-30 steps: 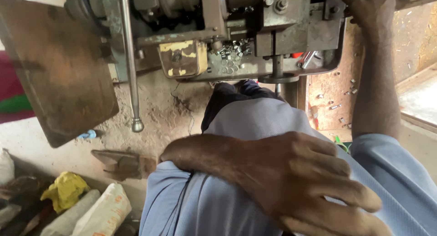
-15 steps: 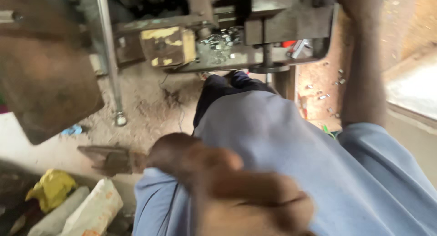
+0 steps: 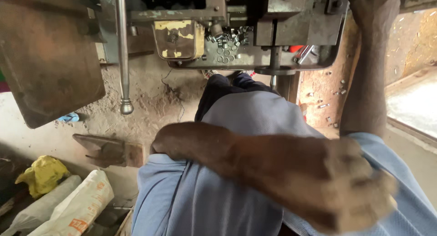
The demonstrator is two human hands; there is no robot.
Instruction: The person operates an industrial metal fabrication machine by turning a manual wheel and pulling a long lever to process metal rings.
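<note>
the left hand point(image 3: 337, 186), resting flat on the thigh a second ago, now blurs at lower right, curled and seemingly empty. the right hand point(image 3: 371, 8) stays raised on the metal press machine point(image 3: 273, 31) at the top; i cannot tell its grip. small metal nuts point(image 3: 225, 47) lie on its tray, top centre.

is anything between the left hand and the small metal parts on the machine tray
Yes. The left hand rests low on the lap, blurred. The person's raised knee in blue cloth lies between it and the small parts on the machine tray.
</note>
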